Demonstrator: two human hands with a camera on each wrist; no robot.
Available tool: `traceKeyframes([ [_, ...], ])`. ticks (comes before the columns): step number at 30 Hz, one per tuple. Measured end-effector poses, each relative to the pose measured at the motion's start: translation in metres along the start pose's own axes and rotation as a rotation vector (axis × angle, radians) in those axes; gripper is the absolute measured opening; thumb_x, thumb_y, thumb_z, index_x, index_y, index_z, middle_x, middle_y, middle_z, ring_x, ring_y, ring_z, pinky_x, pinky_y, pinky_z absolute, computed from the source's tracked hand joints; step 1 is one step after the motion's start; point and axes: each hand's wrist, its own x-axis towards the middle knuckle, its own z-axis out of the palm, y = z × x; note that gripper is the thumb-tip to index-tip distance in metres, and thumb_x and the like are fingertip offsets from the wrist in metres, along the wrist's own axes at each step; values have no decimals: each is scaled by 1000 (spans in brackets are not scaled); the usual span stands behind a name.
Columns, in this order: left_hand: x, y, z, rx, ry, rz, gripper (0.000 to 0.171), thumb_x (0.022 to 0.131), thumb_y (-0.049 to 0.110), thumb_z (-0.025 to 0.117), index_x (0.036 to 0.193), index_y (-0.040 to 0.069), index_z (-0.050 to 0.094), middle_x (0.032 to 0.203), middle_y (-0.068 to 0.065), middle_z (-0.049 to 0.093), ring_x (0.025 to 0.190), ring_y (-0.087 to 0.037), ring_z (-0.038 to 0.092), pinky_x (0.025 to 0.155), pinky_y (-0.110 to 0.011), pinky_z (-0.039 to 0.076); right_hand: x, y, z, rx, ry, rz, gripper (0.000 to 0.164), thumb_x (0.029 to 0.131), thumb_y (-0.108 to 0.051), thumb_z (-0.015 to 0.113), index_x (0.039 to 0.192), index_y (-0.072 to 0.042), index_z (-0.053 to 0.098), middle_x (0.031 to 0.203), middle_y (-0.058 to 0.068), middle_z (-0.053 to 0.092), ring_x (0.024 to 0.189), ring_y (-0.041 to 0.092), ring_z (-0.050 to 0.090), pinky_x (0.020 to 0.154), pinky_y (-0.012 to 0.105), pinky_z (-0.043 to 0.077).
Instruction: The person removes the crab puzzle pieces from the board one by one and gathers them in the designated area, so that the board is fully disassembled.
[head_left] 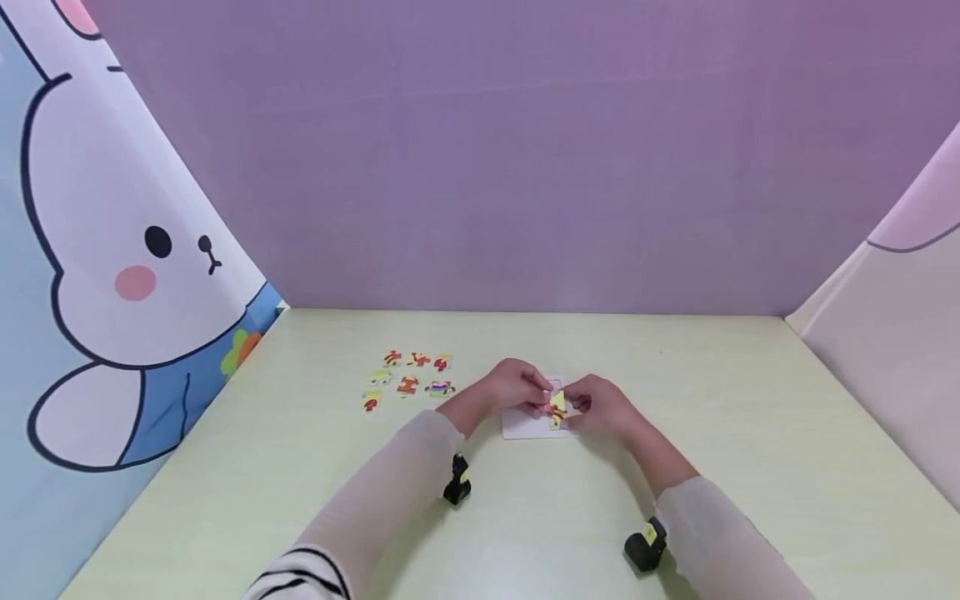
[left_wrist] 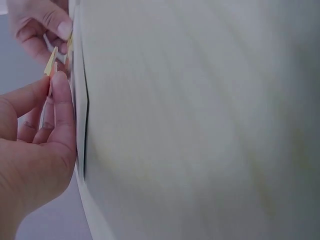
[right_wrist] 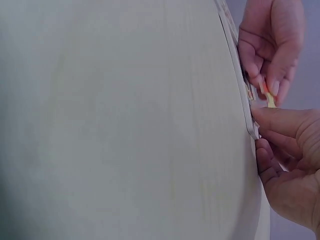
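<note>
My left hand (head_left: 516, 385) pinches a small yellow-and-red puzzle piece (left_wrist: 51, 63) between thumb and fingertips, tilted over a white puzzle board (head_left: 523, 427). My right hand (head_left: 604, 405) is at the board's right edge. In the right wrist view its thumb (right_wrist: 280, 120) lies over the board's edge and its curled fingers (right_wrist: 264, 155) are against the edge below. Yellow-and-red pieces (head_left: 557, 407) show on the board between the two hands. The fingers hide part of the board and these pieces.
Several loose puzzle pieces lie in rows left of the board, among them an orange piece (head_left: 407, 385) and a rainbow piece (head_left: 440, 388). The pale table (head_left: 480, 533) meets a purple backdrop (head_left: 525, 167) behind. A rabbit-print cloth (head_left: 97, 208) hangs at left.
</note>
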Motion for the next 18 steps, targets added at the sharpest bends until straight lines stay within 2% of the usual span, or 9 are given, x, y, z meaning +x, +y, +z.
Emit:
traceKeyframes([
  [4, -4, -3, -7, -16, 26, 23, 14, 85, -8, 67, 99, -4, 69, 84, -15, 69, 65, -19, 66, 66, -30, 58, -1, 1, -1, 12, 2, -8, 49, 71, 2, 82, 117, 8, 66, 95, 10, 57, 86, 22, 52, 78, 35, 47],
  [11, -15, -4, -17, -21, 65, 50, 16, 87, -5, 68, 102, -3, 69, 86, -15, 69, 70, -19, 67, 69, -31, 58, -2, -1, 0, 30, -3, 37, 51, 73, 2, 81, 120, 8, 64, 100, 11, 59, 88, 23, 53, 78, 34, 47],
  [18, -26, -5, -27, -77, 57, 45, 19, 87, -3, 69, 106, -6, 69, 89, -15, 70, 74, -20, 68, 72, -34, 58, 0, -1, 1, 22, 9, 73, 49, 74, 0, 82, 120, 5, 66, 98, 9, 57, 86, 22, 51, 76, 32, 45],
])
